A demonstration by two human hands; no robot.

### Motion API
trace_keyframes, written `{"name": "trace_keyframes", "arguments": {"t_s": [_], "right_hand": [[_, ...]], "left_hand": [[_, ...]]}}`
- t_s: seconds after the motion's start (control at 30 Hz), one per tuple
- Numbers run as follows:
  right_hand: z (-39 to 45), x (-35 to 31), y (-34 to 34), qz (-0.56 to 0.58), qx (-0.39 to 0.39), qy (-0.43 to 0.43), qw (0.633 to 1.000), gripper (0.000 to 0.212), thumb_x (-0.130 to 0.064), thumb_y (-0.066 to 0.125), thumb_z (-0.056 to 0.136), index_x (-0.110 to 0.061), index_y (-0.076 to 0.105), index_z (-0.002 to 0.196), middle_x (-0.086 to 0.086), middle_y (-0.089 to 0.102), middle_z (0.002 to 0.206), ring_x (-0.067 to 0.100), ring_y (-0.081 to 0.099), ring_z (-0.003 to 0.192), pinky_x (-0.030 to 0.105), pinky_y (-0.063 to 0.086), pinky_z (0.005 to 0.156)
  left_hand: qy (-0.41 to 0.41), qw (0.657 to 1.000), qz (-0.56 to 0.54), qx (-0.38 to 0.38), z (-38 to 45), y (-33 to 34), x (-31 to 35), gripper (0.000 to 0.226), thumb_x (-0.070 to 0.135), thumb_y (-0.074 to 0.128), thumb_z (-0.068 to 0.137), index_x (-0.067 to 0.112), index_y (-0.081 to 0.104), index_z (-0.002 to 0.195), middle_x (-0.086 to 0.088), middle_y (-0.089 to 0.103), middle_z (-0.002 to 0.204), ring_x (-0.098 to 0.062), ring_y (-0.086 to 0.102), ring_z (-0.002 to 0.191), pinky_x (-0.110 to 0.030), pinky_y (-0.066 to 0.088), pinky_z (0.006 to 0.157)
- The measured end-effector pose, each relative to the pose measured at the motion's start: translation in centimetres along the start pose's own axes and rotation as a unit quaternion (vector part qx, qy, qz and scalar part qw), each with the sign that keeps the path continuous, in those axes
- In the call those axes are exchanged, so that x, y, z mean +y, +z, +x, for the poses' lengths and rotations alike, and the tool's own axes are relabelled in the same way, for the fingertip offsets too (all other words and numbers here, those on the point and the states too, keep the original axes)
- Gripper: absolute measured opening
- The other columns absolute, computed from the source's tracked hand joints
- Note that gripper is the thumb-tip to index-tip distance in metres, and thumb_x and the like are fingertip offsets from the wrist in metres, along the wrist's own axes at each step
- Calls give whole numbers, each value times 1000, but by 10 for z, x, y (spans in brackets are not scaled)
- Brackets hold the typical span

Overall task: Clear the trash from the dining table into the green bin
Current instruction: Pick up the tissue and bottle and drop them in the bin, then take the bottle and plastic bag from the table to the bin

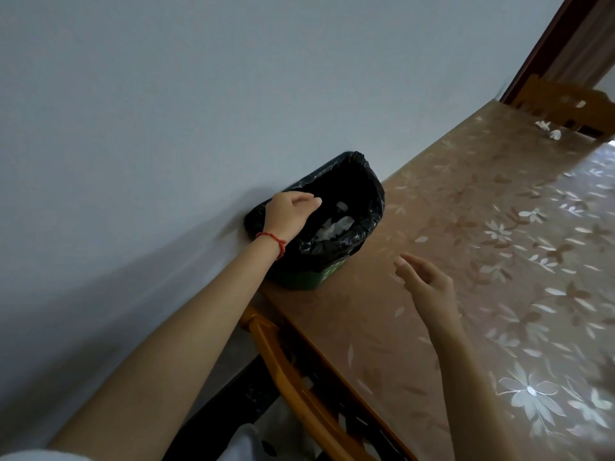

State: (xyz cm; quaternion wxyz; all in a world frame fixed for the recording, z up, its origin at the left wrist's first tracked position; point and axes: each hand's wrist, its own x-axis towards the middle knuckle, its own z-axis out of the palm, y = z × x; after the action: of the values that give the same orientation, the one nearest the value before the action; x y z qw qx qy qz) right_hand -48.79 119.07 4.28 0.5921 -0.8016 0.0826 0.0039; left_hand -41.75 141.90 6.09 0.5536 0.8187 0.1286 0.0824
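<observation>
We see the green bin (304,277), lined with a black bag (346,207), standing on the dining table (466,227) against the wall (166,111) — pale scraps lie inside. Our left hand (288,211) hovers over its rim at nine o'clock, fingers loosely curled, holding nothing. Our right hand (426,284), at four o'clock from the bin, floats open. Two crumpled tissues (549,129) remain at two o'clock — well apart.

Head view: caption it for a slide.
Left hand over the lined green bin; crumpled tissues remain at the table's far end.
</observation>
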Motion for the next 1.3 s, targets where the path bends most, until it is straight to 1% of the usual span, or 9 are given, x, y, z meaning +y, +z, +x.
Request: {"name": "trace_keyframes", "arguments": {"t_s": [0.1, 0.17, 0.23, 0.33, 0.5, 0.6, 0.77, 0.93, 1.3], "right_hand": [[-1, 6, 4, 1, -12, 6, 1000, 37, -34, 63, 83, -15, 62, 115, 3, 68, 104, 12, 63, 99, 31, 50, 88], [-3, 9, 7, -4, -17, 1, 1000, 36, -33, 63, 83, -15, 62, 115, -1, 67, 102, 9, 62, 98, 24, 49, 83], [-6, 12, 9, -23, -19, -5, 1000, 39, -35, 63, 84, -15, 61, 117, -6, 65, 101, 6, 61, 97, 16, 45, 77], [-12, 20, 11, -70, -24, -13, 997, 44, -38, 62, 84, -15, 59, 121, -3, 65, 109, 8, 59, 99, 18, 44, 81], [-32, 36, 13, -177, -15, -41, 983, 50, -38, 59, 86, -15, 51, 129, 1, 58, 128, 14, 54, 114, 27, 42, 93], [-49, 45, 12, -227, -4, -53, 972, 53, -38, 58, 87, -14, 47, 132, 3, 53, 133, 17, 50, 120, 30, 41, 97], [-83, 56, 5, -302, 43, -34, 952, 55, -41, 54, 88, -15, 43, 135, 5, 48, 138, 20, 44, 126, 34, 36, 103], [-122, 70, -11, -359, 92, 31, 928, 58, -43, 50, 90, -15, 36, 139, 4, 37, 147, 21, 35, 134, 39, 30, 109], [-207, 96, -55, -359, 188, 120, 906, 58, -39, 47, 92, -11, 33, 141, 9, 33, 149, 21, 26, 138, 33, 21, 111]], "left_hand": [[32, 999, -17, 10, -16, -8, 5, 27, 23, 64, 83, 9, 67, 106, -3, 69, 102, -5, 60, 89, -7, 47, 79], [61, 998, -6, 26, -30, -13, 3, 27, 22, 62, 84, 9, 66, 107, -1, 68, 100, -3, 60, 88, -1, 45, 74], [89, 995, 2, 42, -45, -16, -3, 27, 21, 61, 85, 8, 66, 108, -1, 68, 102, -5, 61, 91, -7, 47, 78], [92, 995, -6, 32, -69, -15, -16, 27, 21, 60, 86, 8, 64, 110, -6, 67, 108, -11, 62, 99, -22, 50, 87], [141, 989, 53, 5, -103, -6, -41, 29, 29, 59, 85, 11, 66, 108, -3, 67, 106, -6, 59, 99, -14, 47, 87], [179, 977, 109, -48, -118, 1, -50, 34, 31, 55, 84, 9, 66, 108, -6, 67, 109, -9, 58, 102, -8, 42, 88], [204, 944, 207, -157, -130, 16, -67, 43, 32, 55, 88, 10, 54, 125, -9, 56, 129, -21, 46, 123, -27, 34, 100], [246, 899, 256, -254, -139, 32, -77, 51, 40, 47, 91, 14, 41, 135, -6, 38, 145, -20, 28, 137, -31, 21, 111], [341, 825, 279, -354, -180, 78, -65, 78, 61, 19, 79, 12, 40, 135, -10, 38, 145, -26, 28, 137, -40, 19, 111]]}}
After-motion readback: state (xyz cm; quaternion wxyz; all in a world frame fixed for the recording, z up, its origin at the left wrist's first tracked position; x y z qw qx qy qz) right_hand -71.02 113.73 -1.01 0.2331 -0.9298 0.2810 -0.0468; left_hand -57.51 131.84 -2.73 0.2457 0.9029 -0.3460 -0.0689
